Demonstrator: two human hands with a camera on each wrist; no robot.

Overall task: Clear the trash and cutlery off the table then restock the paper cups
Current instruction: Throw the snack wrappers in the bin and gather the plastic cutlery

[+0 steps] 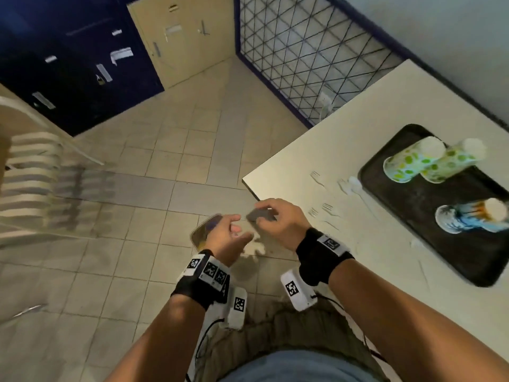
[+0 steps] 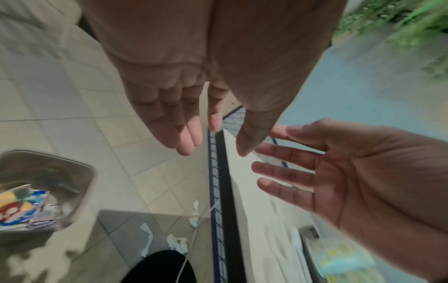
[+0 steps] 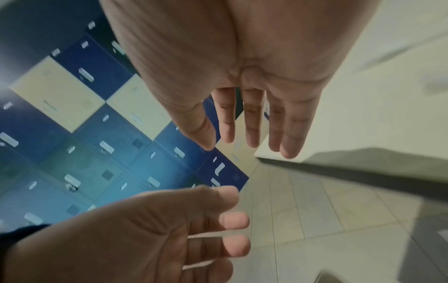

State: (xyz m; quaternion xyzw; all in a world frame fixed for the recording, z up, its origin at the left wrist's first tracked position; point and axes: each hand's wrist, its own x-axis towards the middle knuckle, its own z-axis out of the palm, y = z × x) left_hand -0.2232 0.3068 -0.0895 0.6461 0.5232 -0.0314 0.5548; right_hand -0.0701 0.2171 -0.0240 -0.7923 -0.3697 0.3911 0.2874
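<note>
Both my hands hover over the tiled floor just off the table's near corner. My left hand is empty, its fingers relaxed, above a metal bin. My right hand is spread flat and holds nothing. On the white table, several white plastic forks and a spoon lie left of a black tray. Two green-spotted paper cup stacks and a blue-patterned one stand upside down on the tray.
The bin holds a colourful wrapper. White tissue scraps lie on the floor beside it. Stacked white chairs stand at the left, blue and cream lockers at the back, a wire mesh panel behind the table.
</note>
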